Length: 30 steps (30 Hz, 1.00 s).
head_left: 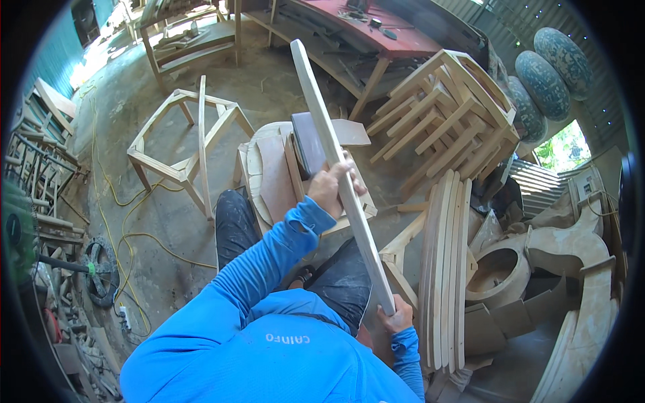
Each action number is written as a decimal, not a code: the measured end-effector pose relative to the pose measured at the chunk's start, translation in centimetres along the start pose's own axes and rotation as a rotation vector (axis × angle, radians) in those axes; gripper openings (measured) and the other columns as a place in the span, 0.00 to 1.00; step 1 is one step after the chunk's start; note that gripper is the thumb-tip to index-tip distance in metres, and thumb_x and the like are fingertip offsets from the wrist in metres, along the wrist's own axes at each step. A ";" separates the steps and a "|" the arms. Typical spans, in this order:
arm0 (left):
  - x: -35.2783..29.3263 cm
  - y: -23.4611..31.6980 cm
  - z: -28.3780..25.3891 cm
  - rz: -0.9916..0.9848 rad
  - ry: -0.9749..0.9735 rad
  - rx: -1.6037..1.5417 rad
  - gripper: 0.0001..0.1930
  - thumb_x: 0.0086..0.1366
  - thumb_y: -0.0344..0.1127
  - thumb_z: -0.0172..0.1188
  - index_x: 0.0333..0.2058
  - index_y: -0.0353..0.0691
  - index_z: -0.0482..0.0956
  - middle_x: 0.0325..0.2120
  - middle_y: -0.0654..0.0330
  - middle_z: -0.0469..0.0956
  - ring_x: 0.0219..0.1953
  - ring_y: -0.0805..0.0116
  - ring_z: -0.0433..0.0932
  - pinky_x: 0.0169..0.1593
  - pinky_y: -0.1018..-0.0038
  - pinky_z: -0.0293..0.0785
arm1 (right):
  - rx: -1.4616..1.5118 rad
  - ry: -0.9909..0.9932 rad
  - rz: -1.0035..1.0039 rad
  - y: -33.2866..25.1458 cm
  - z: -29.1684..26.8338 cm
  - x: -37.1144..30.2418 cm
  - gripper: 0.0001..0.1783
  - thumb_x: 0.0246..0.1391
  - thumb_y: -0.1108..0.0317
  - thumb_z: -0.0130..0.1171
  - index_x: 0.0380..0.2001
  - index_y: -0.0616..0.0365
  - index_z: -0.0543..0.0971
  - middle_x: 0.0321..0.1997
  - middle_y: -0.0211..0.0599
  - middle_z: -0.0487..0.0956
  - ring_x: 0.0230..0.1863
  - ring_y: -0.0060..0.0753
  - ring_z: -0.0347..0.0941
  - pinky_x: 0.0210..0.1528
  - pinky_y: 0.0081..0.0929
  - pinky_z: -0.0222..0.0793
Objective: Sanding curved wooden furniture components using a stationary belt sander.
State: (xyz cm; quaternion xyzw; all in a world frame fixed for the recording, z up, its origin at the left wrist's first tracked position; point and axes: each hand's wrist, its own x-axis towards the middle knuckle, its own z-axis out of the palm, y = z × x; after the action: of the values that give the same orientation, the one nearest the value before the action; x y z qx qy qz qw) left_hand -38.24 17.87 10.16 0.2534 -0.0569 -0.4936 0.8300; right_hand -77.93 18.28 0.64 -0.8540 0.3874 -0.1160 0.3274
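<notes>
A long pale wooden slat (353, 208) with a rounded far end slants across the middle, held in both hands. My left hand (329, 190) is closed around it partway along. My right hand (398, 316) grips its near end, low on the right. Beneath the slat, between my knees, stands a low wooden stand (274, 178) with flat boards on it. A dark, flat-topped block-shaped thing (306, 138) sits on that stand, partly behind the slat; I cannot make out its kind.
Curved slats (443, 269) stand bundled at the right, beside a chair frame (403, 255). More stacked wooden frames (457, 114) lie beyond. An open wooden frame (181, 168) stands on the left, with a yellow cord (111, 201) along the floor. A red-topped table (403, 33) is at the back.
</notes>
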 end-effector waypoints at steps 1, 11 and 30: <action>-0.9 -0.2 0.7 0.025 -0.028 -0.034 0.21 0.70 0.34 0.59 0.58 0.40 0.64 0.27 0.61 0.70 0.26 0.65 0.74 0.38 0.59 0.79 | -0.069 0.050 -0.009 0.2 0.2 0.7 0.18 0.41 0.63 0.71 0.37 0.55 0.81 0.32 0.48 0.84 0.34 0.56 0.82 0.40 0.46 0.77; -6.4 9.4 17.8 0.486 -0.512 0.671 0.19 0.65 0.36 0.66 0.48 0.33 0.72 0.24 0.62 0.73 0.22 0.72 0.75 0.29 0.69 0.80 | -0.433 0.596 -0.372 -7.1 -11.4 2.5 0.33 0.45 0.66 0.76 0.55 0.58 0.76 0.59 0.50 0.75 0.61 0.54 0.72 0.65 0.47 0.67; 2.4 -0.1 -0.1 0.736 -1.496 2.221 0.21 0.53 0.45 0.72 0.45 0.51 0.78 0.30 0.65 0.81 0.41 0.59 0.84 0.53 0.65 0.73 | -0.338 0.004 -0.234 -1.9 -10.3 0.1 0.43 0.36 0.56 0.79 0.59 0.50 0.77 0.48 0.43 0.81 0.46 0.50 0.79 0.48 0.42 0.74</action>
State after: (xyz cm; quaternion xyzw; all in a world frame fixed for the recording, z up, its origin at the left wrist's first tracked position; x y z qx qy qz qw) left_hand -37.04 15.88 9.67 0.4225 -0.9042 0.0372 0.0499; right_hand -81.38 14.32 9.67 -0.9357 0.3000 -0.0883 0.1630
